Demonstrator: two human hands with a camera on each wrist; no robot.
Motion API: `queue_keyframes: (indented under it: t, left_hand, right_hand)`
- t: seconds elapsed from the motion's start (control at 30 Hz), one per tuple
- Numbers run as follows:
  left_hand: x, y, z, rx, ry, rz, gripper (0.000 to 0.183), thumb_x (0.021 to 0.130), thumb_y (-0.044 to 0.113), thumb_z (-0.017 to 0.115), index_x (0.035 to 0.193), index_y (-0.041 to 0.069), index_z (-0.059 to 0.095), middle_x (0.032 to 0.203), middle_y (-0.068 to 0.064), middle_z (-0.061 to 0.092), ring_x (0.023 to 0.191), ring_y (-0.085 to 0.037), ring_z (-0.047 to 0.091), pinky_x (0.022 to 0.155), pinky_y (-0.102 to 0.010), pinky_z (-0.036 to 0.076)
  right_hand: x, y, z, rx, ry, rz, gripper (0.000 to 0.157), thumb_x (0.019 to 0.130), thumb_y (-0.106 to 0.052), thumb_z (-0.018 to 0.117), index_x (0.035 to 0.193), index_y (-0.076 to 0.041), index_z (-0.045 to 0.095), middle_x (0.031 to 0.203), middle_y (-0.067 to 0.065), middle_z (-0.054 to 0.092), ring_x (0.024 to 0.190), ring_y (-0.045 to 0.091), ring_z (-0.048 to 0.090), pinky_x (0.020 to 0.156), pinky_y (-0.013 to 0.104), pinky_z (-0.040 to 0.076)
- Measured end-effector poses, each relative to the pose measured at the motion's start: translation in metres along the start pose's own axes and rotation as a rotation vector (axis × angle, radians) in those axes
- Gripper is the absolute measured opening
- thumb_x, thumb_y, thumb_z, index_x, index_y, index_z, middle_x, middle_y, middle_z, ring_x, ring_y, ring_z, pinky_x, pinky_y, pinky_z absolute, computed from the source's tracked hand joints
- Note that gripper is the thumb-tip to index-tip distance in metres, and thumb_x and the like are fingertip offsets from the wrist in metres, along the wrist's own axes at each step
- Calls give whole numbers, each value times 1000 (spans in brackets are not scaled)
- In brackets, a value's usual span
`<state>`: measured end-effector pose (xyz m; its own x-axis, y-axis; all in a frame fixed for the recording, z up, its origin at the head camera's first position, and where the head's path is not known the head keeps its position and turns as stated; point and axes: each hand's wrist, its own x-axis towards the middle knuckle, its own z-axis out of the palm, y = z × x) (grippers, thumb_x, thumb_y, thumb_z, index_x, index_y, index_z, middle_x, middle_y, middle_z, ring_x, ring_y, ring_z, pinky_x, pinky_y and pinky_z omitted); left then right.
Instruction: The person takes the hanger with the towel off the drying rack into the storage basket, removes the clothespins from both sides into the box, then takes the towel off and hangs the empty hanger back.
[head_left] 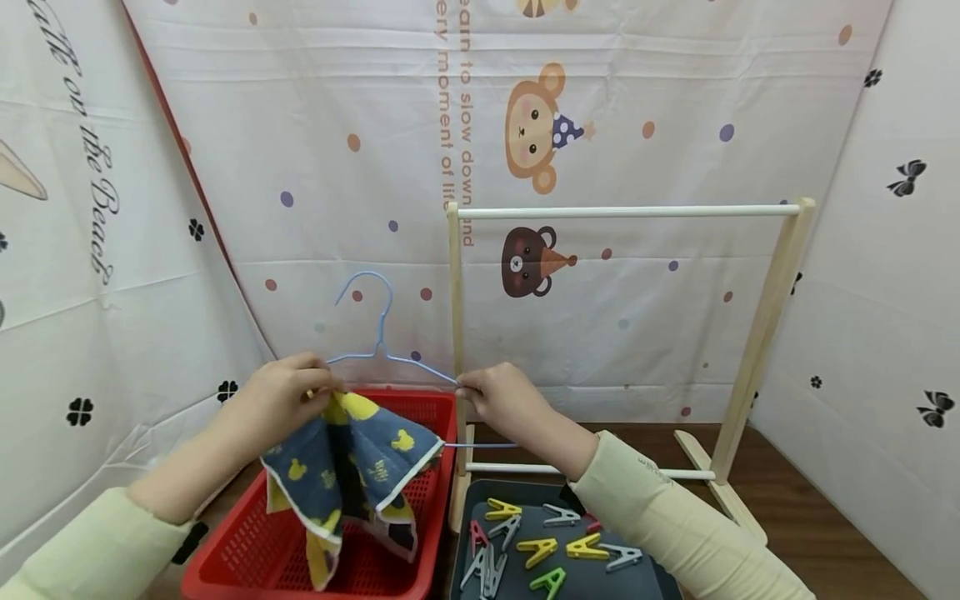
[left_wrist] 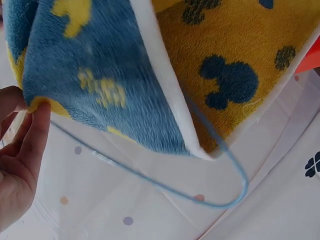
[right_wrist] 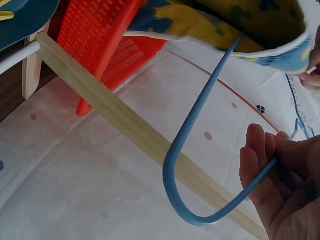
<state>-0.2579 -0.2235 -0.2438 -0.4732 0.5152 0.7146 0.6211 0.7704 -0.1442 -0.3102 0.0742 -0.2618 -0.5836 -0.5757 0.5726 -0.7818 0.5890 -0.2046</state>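
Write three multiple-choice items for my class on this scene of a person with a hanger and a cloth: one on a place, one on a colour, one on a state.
1. Where do the clothes pegs lie?
A. in the dark tray
B. in the red basket
C. on the rack's top bar

2. What colour is the hanger?
A. red
B. light blue
C. yellow

3. What is the state of the drying rack?
A. it carries a full row of clothes
B. it lies flat on the table
C. it stands upright with a bare top bar

Key: 1 A, the pegs lie in the tray in front of the rack. 2 B, the wire held by the left hand and right hand is light blue. 3 C, nothing hangs on the bar, and the blue and yellow cloth is on the hanger.
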Motion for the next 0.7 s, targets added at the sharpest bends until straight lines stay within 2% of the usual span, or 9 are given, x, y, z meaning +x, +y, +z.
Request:
queue_keyframes:
  t: [0.13, 0.47, 0.7]
  left_hand:
    - [1, -1, -2, -9, 47, 10, 28, 69, -12, 82, 83, 12, 79, 81, 1, 66, 65, -8, 54, 55, -23, 47]
    - [9, 1, -15, -64, 107, -53, 29, 71, -16, 80, 81, 11, 79, 82, 1, 65, 67, -7, 53, 55, -21, 46]
    - [17, 1, -23, -67, 146, -56, 28, 73, -16, 79, 82, 10, 79, 83, 0, 67, 70, -10, 56, 60, -16, 47]
  right_hand:
    - [-2, 2, 4, 7, -7, -10, 11, 96, -6, 68, 98, -2, 79, 85, 11, 78, 62, 10, 62, 59, 17, 45]
    - [-9, 5, 15, 48, -41, 15, 12, 97, -7, 67, 96, -3, 79, 81, 9, 77, 60, 5, 55, 57, 15, 42]
    - [-12, 7, 23, 47, -66, 43, 13, 97, -7, 67, 99, -3, 79, 84, 10, 77, 64, 11, 63, 58, 17, 44]
